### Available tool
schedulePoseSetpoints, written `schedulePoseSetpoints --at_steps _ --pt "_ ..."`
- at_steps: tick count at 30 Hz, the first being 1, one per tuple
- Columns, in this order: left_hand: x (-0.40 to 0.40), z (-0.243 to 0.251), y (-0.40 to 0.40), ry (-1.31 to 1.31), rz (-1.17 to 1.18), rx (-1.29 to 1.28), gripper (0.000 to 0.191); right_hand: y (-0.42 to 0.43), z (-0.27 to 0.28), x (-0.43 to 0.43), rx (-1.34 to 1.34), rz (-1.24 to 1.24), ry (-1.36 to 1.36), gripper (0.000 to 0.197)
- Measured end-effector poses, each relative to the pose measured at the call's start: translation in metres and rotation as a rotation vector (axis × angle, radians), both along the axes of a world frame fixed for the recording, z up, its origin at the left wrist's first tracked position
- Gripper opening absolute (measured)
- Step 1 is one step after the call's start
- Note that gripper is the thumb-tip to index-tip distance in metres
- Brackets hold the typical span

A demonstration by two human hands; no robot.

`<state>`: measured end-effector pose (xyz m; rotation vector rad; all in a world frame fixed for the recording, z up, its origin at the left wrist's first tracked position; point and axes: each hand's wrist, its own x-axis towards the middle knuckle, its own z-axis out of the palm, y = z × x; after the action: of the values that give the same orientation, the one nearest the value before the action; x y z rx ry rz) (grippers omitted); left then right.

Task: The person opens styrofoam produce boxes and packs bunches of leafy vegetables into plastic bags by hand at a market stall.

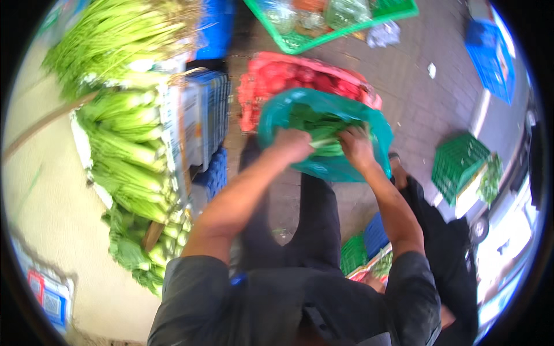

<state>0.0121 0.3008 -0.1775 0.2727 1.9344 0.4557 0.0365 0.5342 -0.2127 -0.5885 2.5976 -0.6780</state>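
In front of my legs, a teal plastic bag [337,171] is spread wide, with dark leafy greens [318,119] and pale stems inside. My left hand [294,145] is closed in a fist at the stems, within the bag's left side. From the right, my right hand [357,142] reaches into the bag, its fingers bent over the greens. Motion blur hides the exact finger contacts. Just beyond the bag stands a red plastic crate [255,95] with red contents, partly covered by the bag.
Bunches of pale-stemmed leafy vegetables [130,168] lie on a stand at left, beside stacked crates [210,112]. A green crate [298,45] with bagged goods is ahead. A person in dark clothes [450,246] is close at right, near a green basket [458,160]. A blue crate [491,60] stands farther off.
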Motion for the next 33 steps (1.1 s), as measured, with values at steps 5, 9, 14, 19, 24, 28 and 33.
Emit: schedulePoseSetpoints --at_steps 5,9,14,19,24,28,33 --pt "0.037 0.058 -0.001 0.179 0.405 0.085 0.028 -0.026 0.08 0.011 0.113 -0.176 0.132 0.043" --pt "0.074 0.108 -0.022 0.531 0.804 0.136 0.026 -0.069 0.145 0.022 -0.163 -0.397 0.172 0.046" --pt "0.11 0.138 -0.03 0.747 1.041 0.155 0.044 -0.104 0.16 0.035 -0.621 -0.929 -0.346 0.044" --pt "0.108 0.166 -0.046 0.644 1.567 0.503 0.038 -0.152 0.194 0.036 -0.703 -0.562 -0.487 0.053" --pt "0.114 0.22 -0.124 0.771 2.173 0.745 0.033 -0.166 0.161 0.036 -0.663 -0.53 -0.674 0.042" --pt "0.163 0.215 -0.187 0.962 2.363 0.407 0.03 -0.165 0.145 0.047 -0.444 -0.468 -0.683 0.035" --pt "0.232 0.128 -0.206 0.811 2.554 -0.118 0.027 -0.15 0.125 0.059 -0.307 -0.385 -0.739 0.034"
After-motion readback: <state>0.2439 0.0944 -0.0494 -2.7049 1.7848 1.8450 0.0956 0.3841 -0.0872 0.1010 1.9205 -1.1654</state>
